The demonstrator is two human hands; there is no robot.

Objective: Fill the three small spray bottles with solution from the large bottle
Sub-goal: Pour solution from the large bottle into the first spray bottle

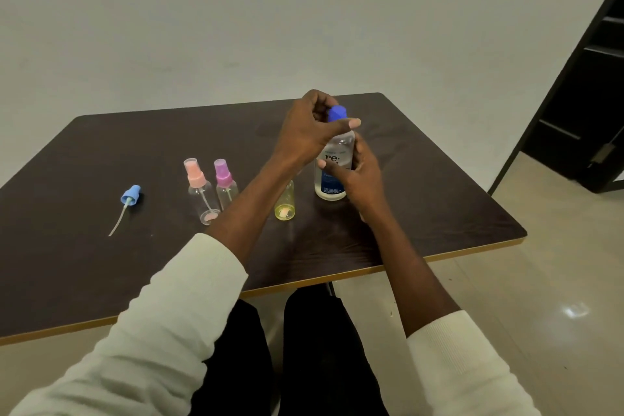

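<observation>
Right hand (359,176) grips the large bottle (334,165) near the table's (439,206) far right corner; left hand (314,132) pinches its blue cap (337,112). Steady the bottle upright while twisting.

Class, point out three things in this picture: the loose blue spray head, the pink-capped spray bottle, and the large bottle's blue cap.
loose blue spray head (131,194): head view, on its blue collar.
pink-capped spray bottle (202,194): head view, on its clear body.
large bottle's blue cap (337,112): head view, on the cap's top.

One head-worn camera looks forward and down, close over the table (101,263).
</observation>
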